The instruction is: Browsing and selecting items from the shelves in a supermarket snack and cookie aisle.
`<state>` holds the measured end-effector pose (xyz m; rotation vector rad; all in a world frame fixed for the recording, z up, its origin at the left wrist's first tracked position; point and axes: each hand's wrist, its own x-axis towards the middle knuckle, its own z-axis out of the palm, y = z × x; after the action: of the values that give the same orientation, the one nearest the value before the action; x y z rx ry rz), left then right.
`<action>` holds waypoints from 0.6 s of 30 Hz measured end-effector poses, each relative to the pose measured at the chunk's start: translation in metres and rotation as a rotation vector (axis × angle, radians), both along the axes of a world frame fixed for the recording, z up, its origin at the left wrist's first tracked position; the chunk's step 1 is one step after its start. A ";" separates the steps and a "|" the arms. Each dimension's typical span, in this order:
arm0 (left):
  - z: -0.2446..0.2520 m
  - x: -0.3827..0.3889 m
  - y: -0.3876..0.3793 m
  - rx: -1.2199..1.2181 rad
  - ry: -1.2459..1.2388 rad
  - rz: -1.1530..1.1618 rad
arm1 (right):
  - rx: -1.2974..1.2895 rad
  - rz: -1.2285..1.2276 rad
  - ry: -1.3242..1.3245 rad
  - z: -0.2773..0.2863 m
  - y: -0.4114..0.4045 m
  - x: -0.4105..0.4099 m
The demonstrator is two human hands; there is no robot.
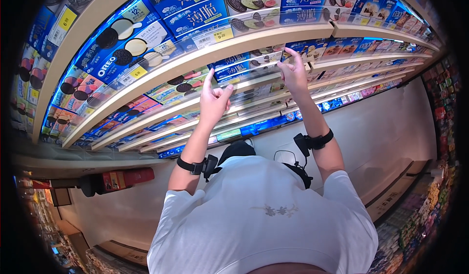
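Note:
On a middle shelf, blue Oreo thin-cookie boxes (231,70) lie stacked, cookies pictured on their right half. My left hand (216,100) is at their left end, index finger stretched upward and thumb apart. At the opposite end is my right hand (294,74), its index finger extended and its other fingers curled. Neither hand holds anything. Whether the fingertips touch the boxes cannot be told. A clear shelf-front strip (256,73) runs across the lower part of the stack. Beside my left hand lies a green cookie pack (179,85).
The shelf edge (256,41) above my hands bears a price tag (220,35). Over it stand more blue cookie boxes (198,14) and a large Oreo pack (121,50). Straps with devices circle both forearms. Behind me are cardboard cartons (394,197) and a red-and-black object (117,181).

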<state>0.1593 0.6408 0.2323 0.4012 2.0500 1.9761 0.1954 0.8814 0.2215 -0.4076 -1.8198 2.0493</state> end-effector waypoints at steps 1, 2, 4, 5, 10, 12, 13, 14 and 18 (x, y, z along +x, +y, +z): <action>0.001 -0.001 -0.001 -0.017 -0.017 -0.012 | 0.017 0.016 0.026 -0.002 0.000 0.000; 0.001 0.001 -0.001 0.001 0.000 -0.001 | 0.034 0.031 0.052 -0.004 0.000 0.000; 0.000 0.004 -0.001 0.007 0.009 -0.002 | 0.020 0.030 0.054 -0.005 0.000 0.001; -0.001 0.005 -0.002 0.021 0.019 0.005 | 0.014 0.038 0.057 -0.006 0.001 0.001; 0.003 0.012 -0.004 -0.098 0.017 0.025 | 0.032 0.035 0.040 -0.004 0.003 0.006; 0.000 0.010 -0.003 -0.103 0.034 0.032 | -0.002 -0.060 0.095 -0.002 0.006 0.007; -0.002 0.009 -0.003 -0.106 0.052 0.044 | -0.002 -0.061 0.092 -0.003 0.008 0.006; -0.003 0.006 -0.004 -0.099 0.053 0.033 | 0.016 -0.035 0.097 -0.005 0.011 0.005; 0.000 0.007 -0.002 -0.080 0.041 0.036 | 0.085 0.003 0.082 0.001 0.002 0.002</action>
<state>0.1663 0.6387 0.2324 0.3933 2.1683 1.9139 0.1978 0.8838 0.2228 -0.2931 -1.8518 1.9527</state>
